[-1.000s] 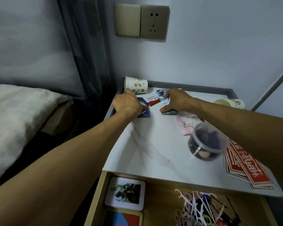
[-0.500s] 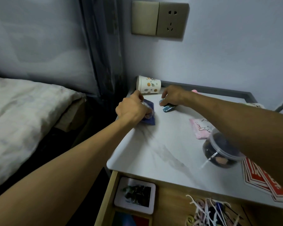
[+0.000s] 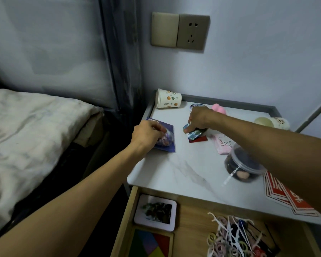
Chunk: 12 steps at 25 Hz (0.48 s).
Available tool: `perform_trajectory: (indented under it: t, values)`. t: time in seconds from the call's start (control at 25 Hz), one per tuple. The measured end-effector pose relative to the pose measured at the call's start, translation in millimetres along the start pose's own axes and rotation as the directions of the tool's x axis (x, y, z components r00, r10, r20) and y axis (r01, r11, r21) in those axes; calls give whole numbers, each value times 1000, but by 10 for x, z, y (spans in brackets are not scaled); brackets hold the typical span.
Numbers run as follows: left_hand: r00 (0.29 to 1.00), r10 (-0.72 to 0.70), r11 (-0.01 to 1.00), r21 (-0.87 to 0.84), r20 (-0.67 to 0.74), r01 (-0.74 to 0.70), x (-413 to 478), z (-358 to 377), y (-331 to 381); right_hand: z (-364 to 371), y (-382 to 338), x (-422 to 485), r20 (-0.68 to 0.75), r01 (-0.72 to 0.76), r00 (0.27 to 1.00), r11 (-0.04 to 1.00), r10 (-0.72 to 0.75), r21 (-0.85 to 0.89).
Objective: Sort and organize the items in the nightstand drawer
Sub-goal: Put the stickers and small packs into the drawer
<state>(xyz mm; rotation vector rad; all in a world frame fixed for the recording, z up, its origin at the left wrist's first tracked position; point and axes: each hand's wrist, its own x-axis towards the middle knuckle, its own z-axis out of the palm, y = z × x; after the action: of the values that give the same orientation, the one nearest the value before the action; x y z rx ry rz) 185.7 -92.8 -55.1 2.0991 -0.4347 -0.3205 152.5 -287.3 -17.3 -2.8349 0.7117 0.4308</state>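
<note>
Head view: left hand [image 3: 146, 134] gripped the dark-blue packet [image 3: 168, 143] at frame centre, flat on the nightstand top [image 3: 183, 169]. Right hand [image 3: 198, 117] pinched a small teal packet [image 3: 194, 134] just to its right. Drawer [image 3: 127, 217] open at the bottom, hair ties [image 3: 222, 243] inside.

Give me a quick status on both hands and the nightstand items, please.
Left hand grips purple packet on nightstand top. Right hand pinches blue foil packet. Clear tub close beside right forearm.
</note>
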Motion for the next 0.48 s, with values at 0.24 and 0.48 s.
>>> perform_trajectory:
  t: [0.24,0.48]
  values:
    - [995,-18,994,-102,101,29,-564,-175,164,-192,-201,-912,-220,93,975,847,29,523]
    - [955,2,942,-320,295,97,-1619,-376,452,301,-221,-2100,-96,43,991,459,93,888]
